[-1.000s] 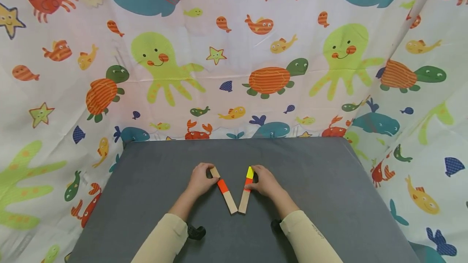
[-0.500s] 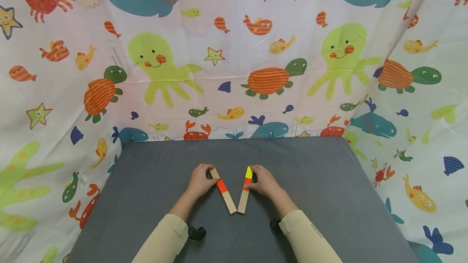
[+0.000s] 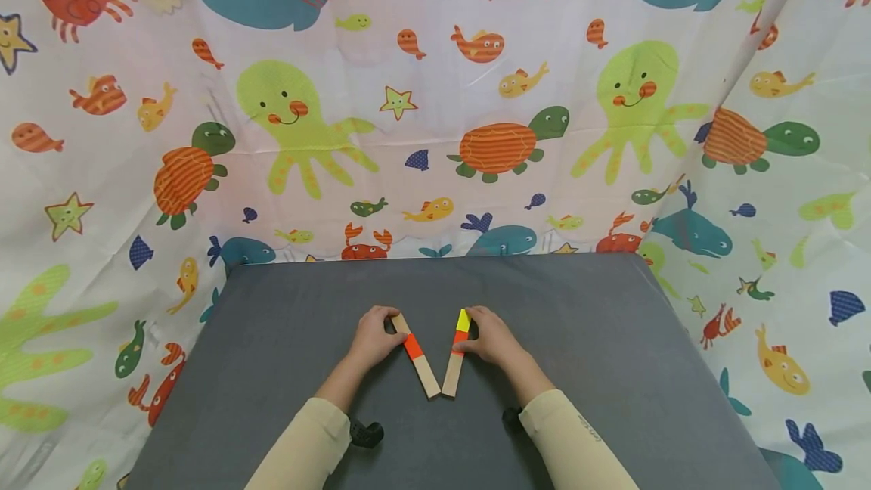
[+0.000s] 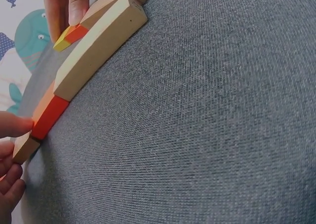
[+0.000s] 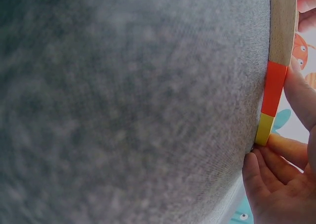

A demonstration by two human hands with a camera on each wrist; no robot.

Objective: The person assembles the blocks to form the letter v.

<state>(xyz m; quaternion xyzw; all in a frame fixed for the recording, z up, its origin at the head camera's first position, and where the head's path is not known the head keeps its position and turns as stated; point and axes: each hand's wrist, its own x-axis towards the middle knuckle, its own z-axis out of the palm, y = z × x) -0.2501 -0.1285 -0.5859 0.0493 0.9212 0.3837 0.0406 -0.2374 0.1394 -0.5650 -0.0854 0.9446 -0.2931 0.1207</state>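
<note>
Hands meet two sticks at the middle of the dark grey cloth-covered counter (image 3: 585, 324). Your left hand (image 3: 370, 336) holds the far end of the flat wooden stick with the orange band (image 3: 415, 355); the fingers are curled round that end, with the thumb pressed just beside the orange band, as the left wrist view shows. From your grip the stick runs toward five o'clock and lies flat on the counter.

Your right hand (image 3: 493, 337) pinches the flat wooden stick with the yellow tip and orange band (image 3: 455, 358) near its far end; in the right wrist view the fingers (image 5: 284, 147) close on the edge beside the yellow tip and the thumb lies along the orange band. This stick runs from your grip toward seven o'clock.

The near ends of the two sticks sit just beside each other, so the pair makes a V that opens toward twelve o'clock; you cannot tell whether those ends touch. Both plain wooden halves lie toward you, the coloured parts away from you.

Cream sleeves (image 3: 302, 445) cover both your forearms. A white curtain printed with sea animals (image 3: 435, 119) hangs round the counter from nine o'clock through twelve to three.
</note>
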